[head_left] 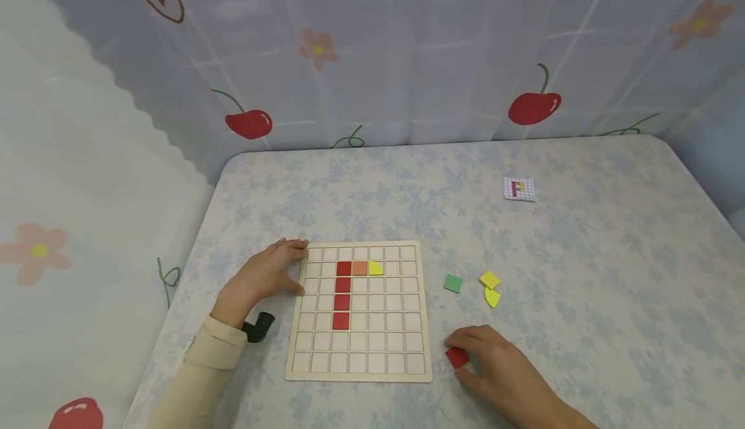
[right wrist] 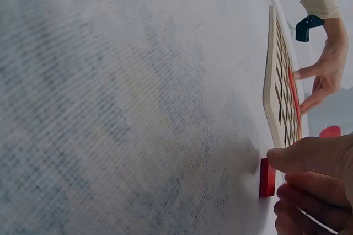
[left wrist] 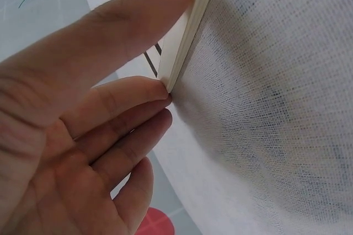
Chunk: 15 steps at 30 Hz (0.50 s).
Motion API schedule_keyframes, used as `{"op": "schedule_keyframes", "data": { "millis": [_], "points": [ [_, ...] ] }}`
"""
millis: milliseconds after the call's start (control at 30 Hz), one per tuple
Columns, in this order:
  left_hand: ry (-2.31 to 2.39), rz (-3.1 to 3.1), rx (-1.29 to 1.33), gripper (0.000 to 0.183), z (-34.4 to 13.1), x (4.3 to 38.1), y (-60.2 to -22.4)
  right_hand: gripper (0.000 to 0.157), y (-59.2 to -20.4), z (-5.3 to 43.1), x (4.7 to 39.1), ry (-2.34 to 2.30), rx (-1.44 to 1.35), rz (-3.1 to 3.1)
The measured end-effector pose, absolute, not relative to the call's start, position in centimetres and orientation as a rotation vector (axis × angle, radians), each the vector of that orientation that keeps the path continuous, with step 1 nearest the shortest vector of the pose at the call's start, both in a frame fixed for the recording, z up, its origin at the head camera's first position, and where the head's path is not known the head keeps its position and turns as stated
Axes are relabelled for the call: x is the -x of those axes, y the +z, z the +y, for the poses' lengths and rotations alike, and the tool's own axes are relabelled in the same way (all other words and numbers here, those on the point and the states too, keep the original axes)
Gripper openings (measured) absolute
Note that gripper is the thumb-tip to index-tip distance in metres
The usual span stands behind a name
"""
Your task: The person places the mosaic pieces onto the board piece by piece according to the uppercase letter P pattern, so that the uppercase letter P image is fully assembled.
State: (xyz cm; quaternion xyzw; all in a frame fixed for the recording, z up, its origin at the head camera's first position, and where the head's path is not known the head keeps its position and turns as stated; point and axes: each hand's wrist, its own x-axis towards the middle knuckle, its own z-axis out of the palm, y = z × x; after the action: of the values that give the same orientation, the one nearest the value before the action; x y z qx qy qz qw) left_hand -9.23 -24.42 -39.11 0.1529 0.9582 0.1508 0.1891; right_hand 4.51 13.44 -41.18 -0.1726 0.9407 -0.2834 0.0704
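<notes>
A square wooden grid board (head_left: 357, 378) lies on the table. On it sits a column of several red square tiles (head_left: 341, 302), with an orange square tile (head_left: 359, 268) and a yellow quarter-round tile (head_left: 376, 268) to the right of the top one. My left hand (head_left: 264, 277) rests at the board's left side, thumb on the rim and index fingertip at the corner. To the right of the board, my right hand (head_left: 503, 367) pinches a loose red square tile (head_left: 456, 358) between thumb and fingers, low over the cloth.
Right of the board lie a green square tile (head_left: 453, 283), a yellow square tile (head_left: 489, 279) and a yellow quarter-round tile (head_left: 492, 297). A small pattern card (head_left: 518, 189) lies farther back. The black wrist camera (head_left: 259, 327) shows beside my left sleeve.
</notes>
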Motion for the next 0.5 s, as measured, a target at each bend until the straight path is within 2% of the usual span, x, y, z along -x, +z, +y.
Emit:
{"op": "schedule_keyframes", "data": {
  "millis": [300, 500],
  "points": [
    [0.433, 2.695, -0.422, 0.074, -24.5, 9.1, -39.1, 0.03, -41.8, 14.2, -4.2, -0.87, 0.698, 2.809],
    [0.427, 2.693, -0.423, 0.075, -24.5, 9.2, -39.1, 0.035, -42.1, 12.9, -3.9, -1.155, 0.885, 2.811]
  ]
}}
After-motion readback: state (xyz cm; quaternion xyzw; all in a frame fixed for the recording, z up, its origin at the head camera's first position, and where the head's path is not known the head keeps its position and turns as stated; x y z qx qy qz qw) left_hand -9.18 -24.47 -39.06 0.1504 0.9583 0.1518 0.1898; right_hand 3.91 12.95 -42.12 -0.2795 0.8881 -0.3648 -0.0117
